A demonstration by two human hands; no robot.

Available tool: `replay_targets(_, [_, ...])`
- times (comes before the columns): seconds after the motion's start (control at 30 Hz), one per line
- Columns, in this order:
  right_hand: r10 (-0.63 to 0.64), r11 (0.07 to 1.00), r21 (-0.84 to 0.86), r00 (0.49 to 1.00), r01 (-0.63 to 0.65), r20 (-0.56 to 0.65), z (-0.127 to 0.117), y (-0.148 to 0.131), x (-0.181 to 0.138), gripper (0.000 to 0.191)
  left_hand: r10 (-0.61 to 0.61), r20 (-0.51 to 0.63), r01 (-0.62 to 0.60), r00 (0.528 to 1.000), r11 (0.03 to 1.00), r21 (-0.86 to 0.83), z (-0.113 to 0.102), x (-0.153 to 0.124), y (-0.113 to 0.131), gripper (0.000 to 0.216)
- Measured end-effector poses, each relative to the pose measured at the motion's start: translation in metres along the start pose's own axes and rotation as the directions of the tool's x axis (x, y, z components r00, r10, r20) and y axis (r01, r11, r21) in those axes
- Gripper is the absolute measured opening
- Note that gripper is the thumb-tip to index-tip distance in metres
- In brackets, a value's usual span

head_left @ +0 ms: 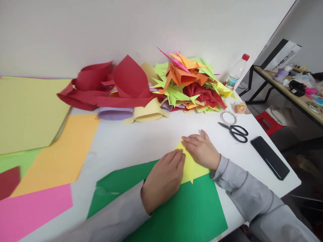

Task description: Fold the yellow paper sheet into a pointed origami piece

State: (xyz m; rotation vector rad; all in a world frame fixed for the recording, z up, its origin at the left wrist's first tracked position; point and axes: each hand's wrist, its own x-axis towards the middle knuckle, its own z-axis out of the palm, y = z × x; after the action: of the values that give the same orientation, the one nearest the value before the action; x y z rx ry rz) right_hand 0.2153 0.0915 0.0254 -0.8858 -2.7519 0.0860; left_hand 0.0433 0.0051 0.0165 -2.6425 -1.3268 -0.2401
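A folded yellow paper [191,168] lies on a green sheet [186,211] near the front of the white table [131,141]. My left hand [164,178] rests on the yellow paper's left part, fingers together and flat. My right hand [202,149] presses its upper right part with fingers stretched flat. Both arms wear grey sleeves.
A heap of folded paper figures [189,84] and curled red sheets [113,87] sit at the back. Scissors [236,131], a tape ring [228,117], a black phone [270,157] and a bottle [236,72] lie to the right. Yellow, orange and pink sheets [35,208] cover the left.
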Motion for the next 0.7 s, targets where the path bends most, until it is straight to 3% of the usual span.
replay_targets(0.4, [0.022,1.000,-0.007,1.000,-0.022,-0.005,-0.0021,-0.0021,0.0021,0.026,-0.056,-0.044,0.052,0.997,0.995,-0.091,-0.0032,0.0021,-0.0012,0.038])
replay_targets(0.57, [-0.044,0.995,-0.089,0.999,0.042,-0.029,0.0002,-0.0026,0.0020,0.026,-0.141,-0.158,0.142,0.977,0.990,-0.009,0.0007,-0.0003,0.0040,0.037])
replay_targets(0.7, [-0.055,0.993,-0.110,0.998,0.052,-0.019,-0.0014,-0.0037,0.0026,0.026,-0.137,-0.125,0.131,0.983,0.990,-0.056,0.0000,-0.0010,-0.0011,0.038])
